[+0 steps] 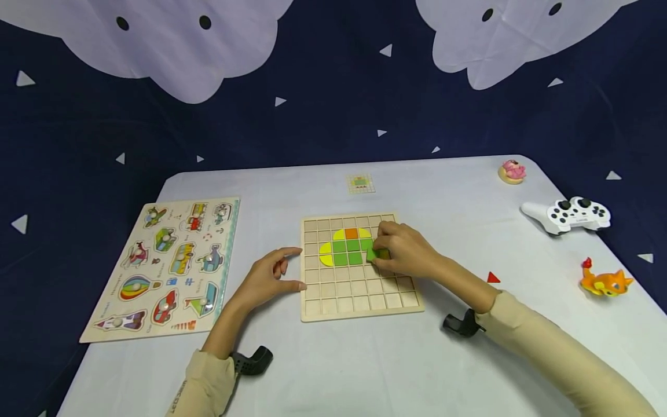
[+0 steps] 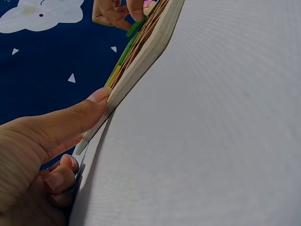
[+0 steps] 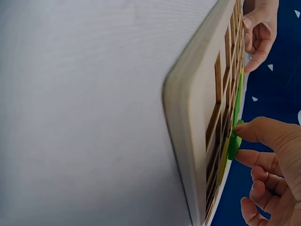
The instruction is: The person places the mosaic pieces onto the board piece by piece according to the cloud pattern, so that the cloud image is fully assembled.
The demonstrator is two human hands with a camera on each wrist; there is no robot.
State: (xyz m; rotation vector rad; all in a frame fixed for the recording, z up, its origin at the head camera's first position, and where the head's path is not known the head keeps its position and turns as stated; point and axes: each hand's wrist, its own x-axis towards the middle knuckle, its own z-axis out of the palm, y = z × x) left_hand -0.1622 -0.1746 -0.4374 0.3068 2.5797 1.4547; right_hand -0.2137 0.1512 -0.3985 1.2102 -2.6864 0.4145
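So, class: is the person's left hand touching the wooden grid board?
Touching. In the left wrist view the left hand's thumb tip presses against the edge of the wooden grid board; the head view agrees, with thumb and forefinger at the board's left edge.

left hand (image 1: 268,275) low at left, thumb straight and pressed flat, other fingers loosely curled, wrist camera strapped under beige sleeve, right hand (image 1: 403,250) reached forward across centre, fingers bent, thumb and fingertips (image 3: 256,133) pinching a small piece, right forearm angled in from lower right
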